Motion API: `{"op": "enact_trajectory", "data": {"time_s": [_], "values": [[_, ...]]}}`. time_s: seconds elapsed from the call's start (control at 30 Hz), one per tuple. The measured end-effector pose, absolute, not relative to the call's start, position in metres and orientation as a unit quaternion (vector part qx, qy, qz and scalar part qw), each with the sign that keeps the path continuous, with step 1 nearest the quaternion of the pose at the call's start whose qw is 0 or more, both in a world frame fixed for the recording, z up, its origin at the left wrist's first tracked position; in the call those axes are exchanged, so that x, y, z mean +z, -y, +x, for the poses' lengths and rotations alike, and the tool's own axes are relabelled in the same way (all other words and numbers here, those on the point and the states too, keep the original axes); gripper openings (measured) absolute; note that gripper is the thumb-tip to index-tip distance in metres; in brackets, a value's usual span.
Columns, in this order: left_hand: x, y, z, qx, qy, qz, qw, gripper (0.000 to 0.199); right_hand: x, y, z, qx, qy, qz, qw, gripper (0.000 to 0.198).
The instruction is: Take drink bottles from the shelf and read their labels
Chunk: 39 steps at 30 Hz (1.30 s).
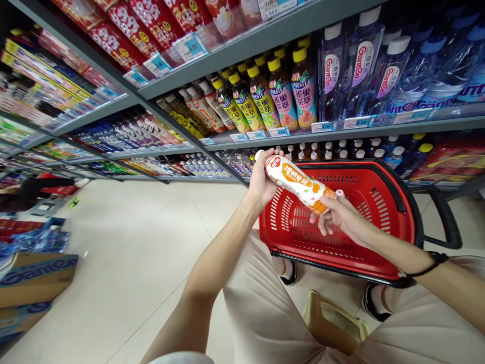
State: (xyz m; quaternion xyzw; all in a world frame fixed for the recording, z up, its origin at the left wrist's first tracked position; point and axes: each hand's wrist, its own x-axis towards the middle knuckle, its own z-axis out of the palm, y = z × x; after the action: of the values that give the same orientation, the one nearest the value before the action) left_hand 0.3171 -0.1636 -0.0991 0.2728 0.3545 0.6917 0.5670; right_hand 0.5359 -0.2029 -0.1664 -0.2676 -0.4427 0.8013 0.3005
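A white and orange drink bottle (293,178) lies tilted across both hands, above the basket. My left hand (264,174) is wrapped round its upper end, near the white cap. At the bottle's lower end, my right hand (339,215) grips it with the thumb on top and the fingers below. A small white cap with a red mark (340,193) shows just behind the right hand; what it belongs to is hidden. Beneath the hands stands the red shopping basket (373,187), slotted with holes, its black handle (452,222) out to the right.
Ahead, a grey shelf (227,135) carries yellow-capped tea bottles (280,96), similar white and orange bottles (206,108) and water bottles (361,60). Red cartons (147,25) fill the level above. Cardboard boxes (34,283) stand at left on the pale floor (132,242). A stool-like object (329,323) is between my legs.
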Motion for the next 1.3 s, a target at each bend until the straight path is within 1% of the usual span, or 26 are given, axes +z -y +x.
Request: {"op": "enact_trajectory", "data": {"time_s": [0.2,0.33,0.47,0.7,0.9,0.97,1.03,1.13,1.23,1.3], "values": [[-0.099,0.163,0.318,0.698,-0.342,0.255,0.576,0.015,-0.166,0.201,0.537,0.821,0.416,-0.277,0.276,0.069],[-0.097,0.163,0.319,0.693,-0.363,0.262,0.565,0.014,-0.164,0.203,0.538,0.831,0.414,-0.271,0.256,0.071],[-0.097,0.165,0.32,0.686,-0.346,0.276,0.578,0.015,-0.167,0.205,0.537,0.839,0.411,-0.266,0.237,0.072],[-0.097,0.166,0.321,0.685,-0.36,0.269,0.573,0.014,-0.168,0.205,0.537,0.837,0.408,-0.265,0.251,0.068],[-0.099,0.168,0.325,0.682,-0.329,0.285,0.588,0.013,-0.17,0.206,0.54,0.851,0.377,-0.267,0.252,0.07],[-0.098,0.169,0.326,0.679,-0.336,0.286,0.587,0.014,-0.169,0.208,0.537,0.844,0.366,-0.278,0.275,0.065],[-0.098,0.169,0.327,0.676,-0.341,0.285,0.587,0.014,-0.168,0.212,0.533,0.825,0.355,-0.296,0.325,0.06],[-0.096,0.168,0.327,0.679,-0.353,0.291,0.575,0.014,-0.169,0.216,0.528,0.787,0.358,-0.308,0.396,0.058],[-0.094,0.167,0.326,0.681,-0.371,0.297,0.558,0.016,-0.173,0.216,0.526,0.757,0.398,-0.31,0.414,0.054],[-0.094,0.167,0.326,0.681,-0.369,0.3,0.557,0.018,-0.176,0.216,0.527,0.748,0.412,-0.318,0.411,0.056]]}}
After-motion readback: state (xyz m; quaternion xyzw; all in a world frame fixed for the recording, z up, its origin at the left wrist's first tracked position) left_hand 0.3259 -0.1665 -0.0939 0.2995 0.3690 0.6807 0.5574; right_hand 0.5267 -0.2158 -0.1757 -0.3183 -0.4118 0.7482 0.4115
